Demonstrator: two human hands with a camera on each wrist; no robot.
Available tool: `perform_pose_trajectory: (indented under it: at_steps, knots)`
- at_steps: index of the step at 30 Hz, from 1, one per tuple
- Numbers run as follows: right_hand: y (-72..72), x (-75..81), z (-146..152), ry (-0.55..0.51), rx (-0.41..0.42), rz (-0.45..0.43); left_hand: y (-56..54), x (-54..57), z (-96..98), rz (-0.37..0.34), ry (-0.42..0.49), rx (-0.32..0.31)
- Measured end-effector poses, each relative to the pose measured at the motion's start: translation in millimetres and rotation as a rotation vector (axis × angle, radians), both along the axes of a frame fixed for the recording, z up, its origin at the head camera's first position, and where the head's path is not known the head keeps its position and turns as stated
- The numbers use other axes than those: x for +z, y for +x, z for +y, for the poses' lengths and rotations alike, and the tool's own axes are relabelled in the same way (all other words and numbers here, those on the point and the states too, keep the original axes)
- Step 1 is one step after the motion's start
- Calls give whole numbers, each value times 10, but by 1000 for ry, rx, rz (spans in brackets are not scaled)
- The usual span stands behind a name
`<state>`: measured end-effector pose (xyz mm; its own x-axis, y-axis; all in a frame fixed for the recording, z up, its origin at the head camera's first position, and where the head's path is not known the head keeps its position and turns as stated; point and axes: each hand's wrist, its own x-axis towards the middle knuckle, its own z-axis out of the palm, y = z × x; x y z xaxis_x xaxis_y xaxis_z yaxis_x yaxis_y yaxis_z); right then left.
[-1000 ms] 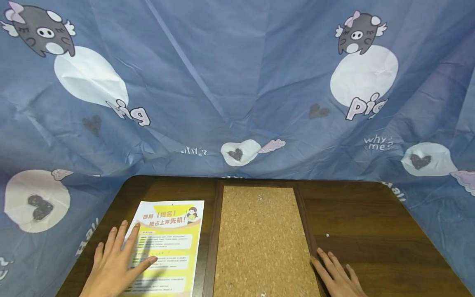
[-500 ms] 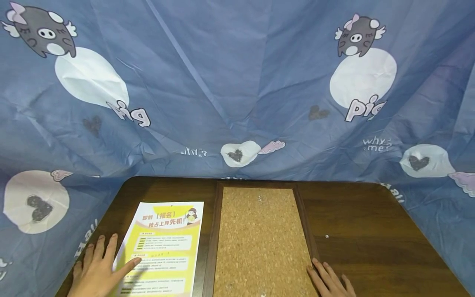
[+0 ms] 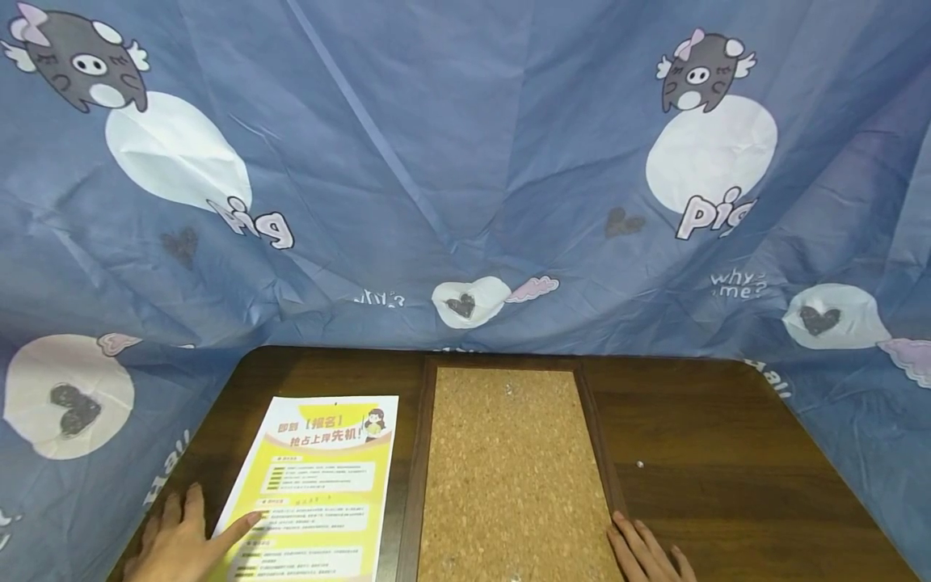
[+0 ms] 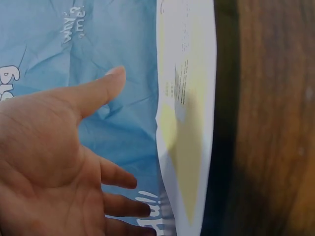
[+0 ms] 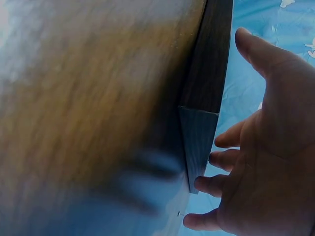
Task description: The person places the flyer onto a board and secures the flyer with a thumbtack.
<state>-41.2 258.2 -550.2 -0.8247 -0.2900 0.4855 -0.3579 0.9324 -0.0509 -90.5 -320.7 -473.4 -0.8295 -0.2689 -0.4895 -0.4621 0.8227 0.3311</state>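
Observation:
A yellow-and-white printed poster [image 3: 320,477] lies on the left part of the table. My left hand [image 3: 178,541] is spread at its lower left edge, the thumb reaching over the sheet. The left wrist view shows this left hand [image 4: 49,162] with the palm bare and fingers apart beside the poster [image 4: 189,123]. A cork board [image 3: 512,469] in a dark wooden frame [image 3: 416,485] lies to the poster's right. At the frame's right side is my right hand [image 3: 647,554]. In the right wrist view, the right hand [image 5: 275,147] has extended fingers close to the frame's corner [image 5: 199,128], holding nothing.
One small clear push pin [image 3: 640,464] rests on the dark wooden table [image 3: 727,453] right of the board. Another small clear pin [image 3: 509,389] shows near the top of the cork. A blue pig-print cloth [image 3: 465,162] hangs behind and beside the table.
My left hand has drawn back from over the poster, toward the lower left, uncovering more print. My right hand has slid slightly down along the board's frame. Poster and board stay put.

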Motion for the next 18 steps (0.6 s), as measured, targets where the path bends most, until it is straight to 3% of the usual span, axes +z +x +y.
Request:
perform_pose_trajectory:
  at_steps: [10, 16, 18]
  knots:
    - [15, -9, 27, 17, 18, 13, 6, -40, -26, -46, -16, 47]
    - [17, -8, 36, 17, 23, 4, 21, -72, 7, -36, -80, 124]
    - [13, -8, 35, 14, 27, 9, 37, -72, 5, -35, -103, 98]
